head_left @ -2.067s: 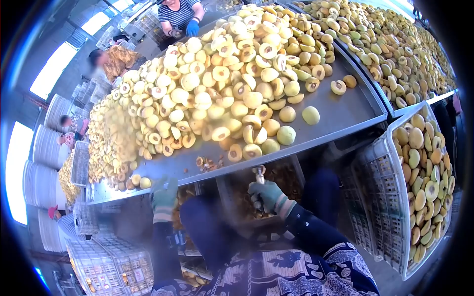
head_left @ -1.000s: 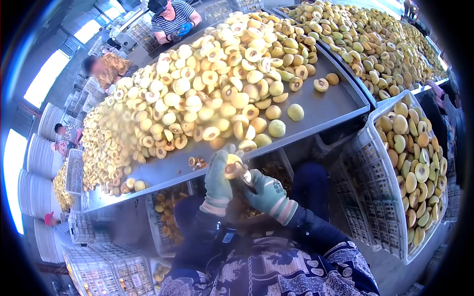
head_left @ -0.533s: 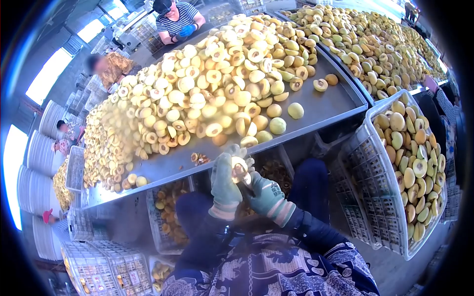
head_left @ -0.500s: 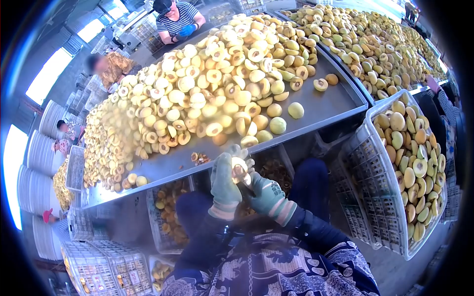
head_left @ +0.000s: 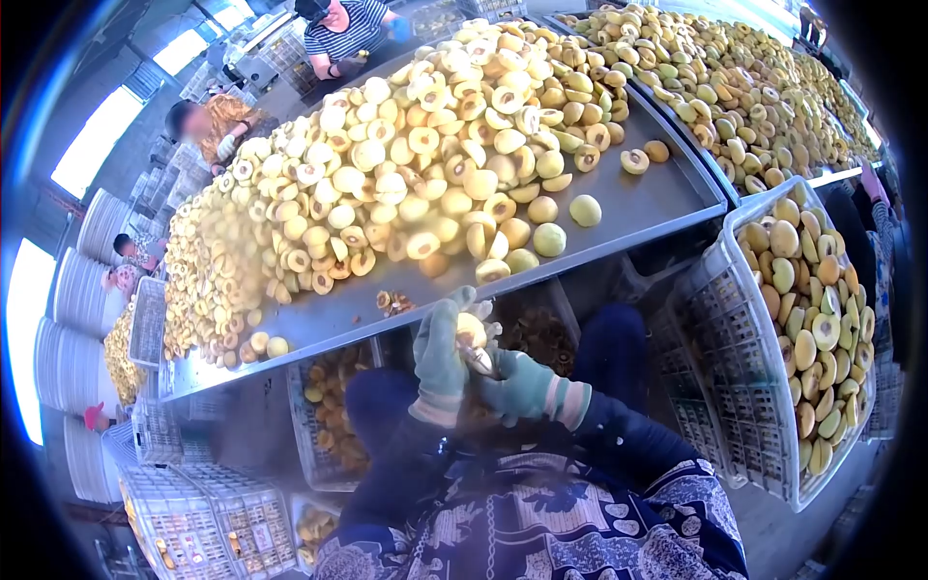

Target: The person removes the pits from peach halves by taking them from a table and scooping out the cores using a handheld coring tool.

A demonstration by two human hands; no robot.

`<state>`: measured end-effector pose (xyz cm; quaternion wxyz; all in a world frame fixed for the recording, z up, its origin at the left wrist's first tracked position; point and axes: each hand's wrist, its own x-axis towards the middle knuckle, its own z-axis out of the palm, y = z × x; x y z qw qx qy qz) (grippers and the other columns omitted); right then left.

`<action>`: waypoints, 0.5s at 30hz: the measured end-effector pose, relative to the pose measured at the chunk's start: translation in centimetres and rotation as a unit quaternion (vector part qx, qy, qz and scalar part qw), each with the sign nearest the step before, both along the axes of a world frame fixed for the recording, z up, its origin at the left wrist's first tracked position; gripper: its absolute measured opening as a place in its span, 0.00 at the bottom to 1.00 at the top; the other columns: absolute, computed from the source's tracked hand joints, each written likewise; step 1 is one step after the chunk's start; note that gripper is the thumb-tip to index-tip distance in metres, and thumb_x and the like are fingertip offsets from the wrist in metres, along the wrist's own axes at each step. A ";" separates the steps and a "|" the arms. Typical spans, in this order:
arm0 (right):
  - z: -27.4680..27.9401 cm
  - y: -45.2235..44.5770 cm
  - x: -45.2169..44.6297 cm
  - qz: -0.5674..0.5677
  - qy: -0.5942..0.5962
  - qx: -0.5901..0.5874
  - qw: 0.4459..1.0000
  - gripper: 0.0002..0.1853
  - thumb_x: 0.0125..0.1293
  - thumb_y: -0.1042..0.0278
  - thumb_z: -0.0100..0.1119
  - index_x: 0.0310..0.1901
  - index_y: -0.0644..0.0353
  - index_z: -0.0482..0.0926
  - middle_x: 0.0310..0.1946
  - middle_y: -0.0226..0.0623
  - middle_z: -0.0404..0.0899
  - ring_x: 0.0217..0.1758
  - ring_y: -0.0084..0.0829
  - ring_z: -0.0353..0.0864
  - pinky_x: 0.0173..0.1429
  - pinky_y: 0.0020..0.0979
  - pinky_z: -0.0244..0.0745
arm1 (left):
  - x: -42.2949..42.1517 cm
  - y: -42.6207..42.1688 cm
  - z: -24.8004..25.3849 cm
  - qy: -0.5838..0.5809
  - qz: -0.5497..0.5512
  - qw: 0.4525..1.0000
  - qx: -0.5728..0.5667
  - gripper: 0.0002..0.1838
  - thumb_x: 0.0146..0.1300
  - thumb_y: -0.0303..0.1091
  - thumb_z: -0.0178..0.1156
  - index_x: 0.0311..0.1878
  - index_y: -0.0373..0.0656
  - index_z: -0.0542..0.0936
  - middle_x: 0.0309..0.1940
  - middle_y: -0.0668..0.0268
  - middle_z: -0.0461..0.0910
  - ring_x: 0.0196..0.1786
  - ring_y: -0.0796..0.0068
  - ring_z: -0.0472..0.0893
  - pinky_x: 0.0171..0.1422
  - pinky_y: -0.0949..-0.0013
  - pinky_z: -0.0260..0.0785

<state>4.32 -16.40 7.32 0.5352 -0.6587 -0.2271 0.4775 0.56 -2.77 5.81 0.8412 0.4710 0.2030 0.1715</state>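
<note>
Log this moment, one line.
left hand: holds fruit | right hand: small tool at that fruit | table: heaped fruit halves | right side: filled crate

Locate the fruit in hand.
In the head view, the fruit is just below centre, held in the left hand beside the right hand, near the metal table's front edge.

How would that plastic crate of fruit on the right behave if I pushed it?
The plastic crate would probably feel heavy, being filled near its rim with stone fruit. Its lattice walls look stiff; loose top pieces might shift.
</note>
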 end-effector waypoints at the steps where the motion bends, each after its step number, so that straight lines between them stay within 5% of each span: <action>1: -0.3 0.0 0.0 0.014 0.081 0.031 0.996 0.17 0.67 0.57 0.56 0.49 0.60 0.76 0.31 0.39 0.80 0.30 0.32 0.79 0.33 0.30 0.72 | 0.0 0.0 0.0 0.004 -0.001 1.000 0.008 0.21 0.71 0.47 0.53 0.54 0.39 0.76 0.43 0.53 0.81 0.36 0.60 0.84 0.38 0.64 0.81; 3: -1.1 -0.2 0.3 0.041 0.240 0.090 0.966 0.12 0.67 0.61 0.55 0.45 0.58 0.77 0.23 0.29 0.75 0.17 0.19 0.72 0.18 0.20 0.65 | 0.1 0.1 -0.1 0.011 -0.006 1.000 0.022 0.22 0.71 0.48 0.52 0.55 0.39 0.76 0.44 0.52 0.81 0.37 0.60 0.84 0.39 0.65 0.81; 6: -0.5 -0.9 0.9 0.059 0.368 0.126 0.920 0.12 0.68 0.61 0.55 0.43 0.61 0.77 0.18 0.27 0.70 0.14 0.17 0.66 0.16 0.20 0.60 | 0.1 -0.5 1.1 0.024 -0.023 0.998 0.059 0.24 0.71 0.50 0.52 0.58 0.40 0.73 0.47 0.51 0.79 0.40 0.59 0.83 0.41 0.64 0.81; 9: -0.8 -1.0 0.5 0.064 0.550 0.203 0.807 0.13 0.70 0.62 0.53 0.42 0.66 0.77 0.14 0.26 0.67 0.12 0.18 0.64 0.15 0.20 0.58 | 0.7 -1.2 1.9 0.015 -0.002 0.999 -0.028 0.20 0.69 0.43 0.54 0.57 0.39 0.75 0.49 0.56 0.78 0.43 0.65 0.81 0.42 0.68 0.79; 12: -1.9 -0.7 -1.0 0.055 0.620 0.337 0.706 0.14 0.71 0.64 0.50 0.41 0.70 0.77 0.12 0.26 0.66 0.10 0.19 0.64 0.14 0.20 0.58 | 1.1 -0.1 1.0 0.005 -0.031 0.998 -0.060 0.27 0.70 0.54 0.51 0.64 0.46 0.68 0.53 0.56 0.75 0.45 0.59 0.81 0.46 0.61 0.79; 15: -0.4 -1.2 -0.4 0.040 0.569 0.340 0.747 0.14 0.72 0.65 0.49 0.42 0.70 0.77 0.12 0.26 0.65 0.09 0.19 0.63 0.13 0.20 0.59 | 0.9 2.4 -0.5 -0.018 0.020 0.999 -0.023 0.27 0.69 0.53 0.53 0.62 0.45 0.69 0.53 0.57 0.75 0.46 0.60 0.81 0.46 0.62 0.79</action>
